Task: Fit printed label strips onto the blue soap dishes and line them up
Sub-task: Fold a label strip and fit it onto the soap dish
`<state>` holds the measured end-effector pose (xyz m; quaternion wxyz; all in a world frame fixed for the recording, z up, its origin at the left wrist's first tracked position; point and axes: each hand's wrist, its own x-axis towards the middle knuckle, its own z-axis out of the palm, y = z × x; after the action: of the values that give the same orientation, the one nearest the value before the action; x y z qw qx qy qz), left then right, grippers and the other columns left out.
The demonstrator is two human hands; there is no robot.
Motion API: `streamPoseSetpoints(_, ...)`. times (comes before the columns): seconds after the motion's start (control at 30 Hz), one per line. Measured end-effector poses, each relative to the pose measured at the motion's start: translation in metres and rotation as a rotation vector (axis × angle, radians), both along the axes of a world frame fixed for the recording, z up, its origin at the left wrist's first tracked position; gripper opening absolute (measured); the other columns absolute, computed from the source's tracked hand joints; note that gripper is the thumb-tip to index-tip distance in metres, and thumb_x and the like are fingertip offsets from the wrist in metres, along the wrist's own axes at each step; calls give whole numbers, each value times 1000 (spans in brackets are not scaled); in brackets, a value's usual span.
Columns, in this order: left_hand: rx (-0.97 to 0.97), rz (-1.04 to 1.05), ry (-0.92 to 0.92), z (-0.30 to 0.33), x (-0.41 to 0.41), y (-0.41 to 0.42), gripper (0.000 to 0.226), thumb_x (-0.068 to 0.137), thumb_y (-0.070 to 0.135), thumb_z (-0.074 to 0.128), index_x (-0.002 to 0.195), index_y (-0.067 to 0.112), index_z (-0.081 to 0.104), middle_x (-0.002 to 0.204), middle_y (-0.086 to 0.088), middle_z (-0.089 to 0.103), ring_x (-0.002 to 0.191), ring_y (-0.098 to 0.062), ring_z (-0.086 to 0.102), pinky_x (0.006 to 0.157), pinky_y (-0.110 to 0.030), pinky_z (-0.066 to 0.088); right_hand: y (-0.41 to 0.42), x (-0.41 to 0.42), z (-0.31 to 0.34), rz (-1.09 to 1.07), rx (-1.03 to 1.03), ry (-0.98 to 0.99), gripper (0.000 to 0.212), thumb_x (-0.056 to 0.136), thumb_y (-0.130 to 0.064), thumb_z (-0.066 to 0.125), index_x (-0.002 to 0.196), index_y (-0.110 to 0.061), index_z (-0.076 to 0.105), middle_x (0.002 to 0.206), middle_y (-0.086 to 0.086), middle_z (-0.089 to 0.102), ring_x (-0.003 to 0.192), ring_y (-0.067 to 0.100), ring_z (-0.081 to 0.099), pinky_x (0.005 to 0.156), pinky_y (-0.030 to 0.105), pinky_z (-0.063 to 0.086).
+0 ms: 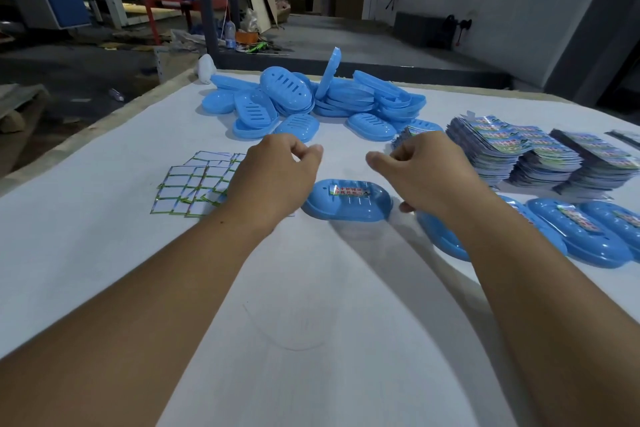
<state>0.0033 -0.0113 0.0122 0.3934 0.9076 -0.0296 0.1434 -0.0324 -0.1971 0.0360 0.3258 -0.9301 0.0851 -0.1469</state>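
Two bare forearms reach forward over the white table (104,253). Between and just below the hands lies a blue soap dish (346,206) with a printed label strip (349,190) across its top; neither hand touches it as far as can be seen. The left hand (273,177) hovers to the dish's left with fingers curled in and thumb against the fingertips; whether anything is pinched cannot be told. The right hand (419,173) hovers to the dish's right, fingers likewise curled under, and what it may hold is hidden.

Under the right forearm and further right, a row of labelled dishes (581,236) lies side by side. Left of the left hand, loose white cards with green edges (194,187) are spread out overlapping. Beyond the right hand stand stacks of printed labels (540,152). Further back, near the table's far edge, sits a heap of unlabelled blue dishes (311,104), one standing on its edge.
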Motion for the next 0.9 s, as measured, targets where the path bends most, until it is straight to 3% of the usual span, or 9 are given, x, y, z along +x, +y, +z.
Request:
streamPoseSetpoints(0.13, -21, 35, -95, 1, 1, 3, 31, 97, 50, 49, 83, 25, 63, 75, 9, 62, 81, -23, 61, 69, -35, 45, 4, -2, 0, 200, -81, -31, 24, 85, -47, 73, 97, -26, 72, 87, -14, 71, 82, 8, 65, 72, 26, 50)
streamPoseSetpoints(0.2, -21, 41, -141, 0, 1, 2, 31, 96, 50, 50, 79, 26, 59, 72, 9, 62, 78, -22, 60, 68, -35, 45, 11, -5, -4, 362, -162, 63, 52, 78, -51, 77, 126, -35, 64, 118, -18, 66, 106, 4, 60, 90, 24, 47)
streamPoseSetpoints(0.27, -15, 33, -176, -3, 1, 1, 31, 95, 50, 51, 75, 27, 54, 69, 9, 60, 75, -20, 60, 65, -34, 43, 18, -6, -9, 436, -237, 89, 67, 75, -51, 77, 137, -38, 56, 129, -18, 61, 112, 5, 58, 91, 21, 42)
streamPoseSetpoints(0.33, -21, 20, -197, -5, 2, 0, 31, 94, 50, 53, 72, 29, 52, 63, 9, 59, 71, -18, 59, 62, -33, 41, 22, -5, -12, 439, -292, 73, 69, 74, -51, 76, 139, -37, 54, 123, -15, 63, 106, 7, 58, 84, 20, 40)
streamPoseSetpoints(0.5, 2, 19, -201, -7, 3, 0, 28, 91, 52, 56, 74, 30, 54, 60, 10, 58, 70, -18, 59, 62, -34, 42, 27, -10, -10, 260, -569, 132, 83, 68, -86, 56, 133, -33, 49, 116, -5, 64, 106, 22, 59, 75, 35, 44)
streamPoseSetpoints(0.57, 14, 27, -187, -7, 3, -1, 28, 90, 52, 56, 74, 30, 55, 62, 11, 59, 72, -19, 60, 64, -34, 43, 25, -15, -10, 208, -567, 212, 80, 66, -90, 52, 114, -27, 54, 100, -1, 60, 84, 18, 55, 59, 31, 35)
streamPoseSetpoints(0.63, 29, 26, -177, -7, 2, -2, 27, 90, 51, 57, 74, 29, 56, 63, 11, 59, 72, -19, 60, 64, -34, 44, 23, -20, -9, 146, -552, 244, 72, 67, -90, 54, 93, -22, 48, 79, -3, 45, 66, 10, 40, 50, 29, 26)
streamPoseSetpoints(0.73, 35, 7, -159, -7, -1, -3, 25, 89, 49, 59, 77, 28, 60, 64, 10, 60, 68, -21, 62, 66, -35, 50, 18, -26, -4, 113, -574, 224, 68, 73, -85, 55, 70, -19, 38, 71, -3, 35, 61, 13, 34, 49, 29, 22)
streamPoseSetpoints(0.9, 51, 3, -156, -5, -5, -4, 24, 89, 46, 60, 76, 26, 62, 67, 10, 61, 71, -19, 59, 67, -34, 43, 5, -32, 6, 111, -587, 206, 63, 78, -76, 60, 62, -19, 39, 65, -4, 37, 59, 15, 32, 48, 29, 20)
